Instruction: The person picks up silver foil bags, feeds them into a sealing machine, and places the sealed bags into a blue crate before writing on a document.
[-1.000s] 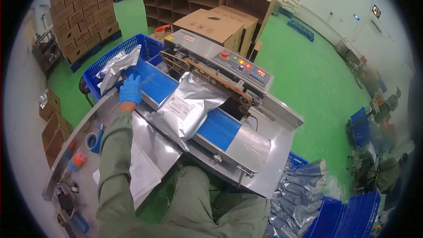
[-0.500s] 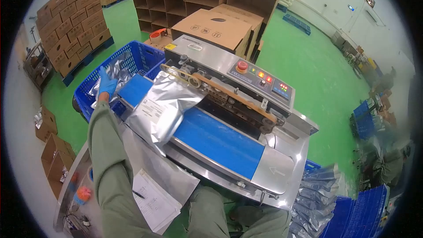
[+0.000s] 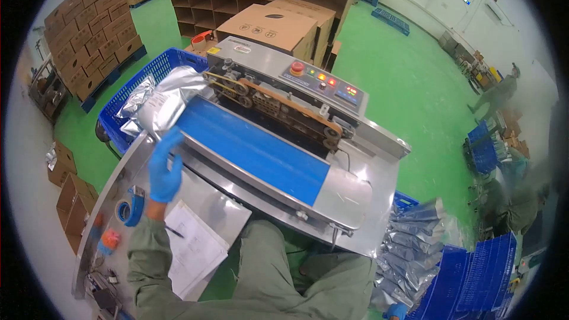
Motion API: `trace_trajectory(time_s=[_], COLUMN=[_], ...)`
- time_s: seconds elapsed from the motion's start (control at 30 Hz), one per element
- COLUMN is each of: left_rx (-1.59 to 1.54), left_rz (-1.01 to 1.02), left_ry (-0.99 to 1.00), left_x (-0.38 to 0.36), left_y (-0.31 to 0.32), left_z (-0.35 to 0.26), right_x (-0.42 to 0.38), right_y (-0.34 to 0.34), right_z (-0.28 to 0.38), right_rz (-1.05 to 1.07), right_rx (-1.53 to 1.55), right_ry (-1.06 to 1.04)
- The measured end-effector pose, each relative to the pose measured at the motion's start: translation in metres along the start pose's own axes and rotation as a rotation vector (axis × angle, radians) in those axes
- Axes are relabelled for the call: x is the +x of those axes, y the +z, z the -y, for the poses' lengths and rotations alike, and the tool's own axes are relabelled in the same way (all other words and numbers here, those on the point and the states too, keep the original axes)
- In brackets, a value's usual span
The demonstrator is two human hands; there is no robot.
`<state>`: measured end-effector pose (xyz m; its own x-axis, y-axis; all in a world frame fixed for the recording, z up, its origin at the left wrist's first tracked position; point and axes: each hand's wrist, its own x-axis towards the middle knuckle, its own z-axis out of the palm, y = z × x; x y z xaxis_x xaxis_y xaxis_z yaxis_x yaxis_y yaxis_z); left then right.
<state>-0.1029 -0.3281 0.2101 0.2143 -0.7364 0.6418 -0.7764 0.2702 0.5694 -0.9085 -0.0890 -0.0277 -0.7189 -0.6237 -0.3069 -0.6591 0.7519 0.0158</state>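
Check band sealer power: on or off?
Band sealer is on: orange and red lights glow on its control panel, and the display is lit.

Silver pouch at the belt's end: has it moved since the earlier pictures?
Yes. Judged against the machine, the silver pouch has travelled left along the blue belt, towards the blue basket.

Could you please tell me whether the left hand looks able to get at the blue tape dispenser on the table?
Probably yes: the left hand looks empty and is near the blue tape dispenser, with nothing visible on top of it or between them.
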Motion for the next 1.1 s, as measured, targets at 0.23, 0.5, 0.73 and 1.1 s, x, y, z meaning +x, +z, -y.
trace_trajectory(time_s=[0.23, 0.5, 0.73, 1.1], left_rx=[-0.535, -0.672, -0.877, -0.550], left_rz=[0.459, 1.109, 0.793, 0.774], left_ry=[-0.165, 0.281, -0.022, 0.194], left_x=[-0.100, -0.127, -0.122, -0.115], left_y=[0.063, 0.195, 0.271, 0.315], left_z=[-0.138, -0.293, -0.319, -0.287], right_x=[-0.039, -0.137, -0.070, -0.058], right_y=[-0.112, -0.290, -0.251, -0.213], right_z=[0.047, 0.169, 0.201, 0.236], right_rz=[-0.408, -0.406, -0.317, 0.013], right_rx=[-0.375, 1.248, 1.210, 1.856], right_ry=[-0.791, -0.700, -0.798, -0.507])
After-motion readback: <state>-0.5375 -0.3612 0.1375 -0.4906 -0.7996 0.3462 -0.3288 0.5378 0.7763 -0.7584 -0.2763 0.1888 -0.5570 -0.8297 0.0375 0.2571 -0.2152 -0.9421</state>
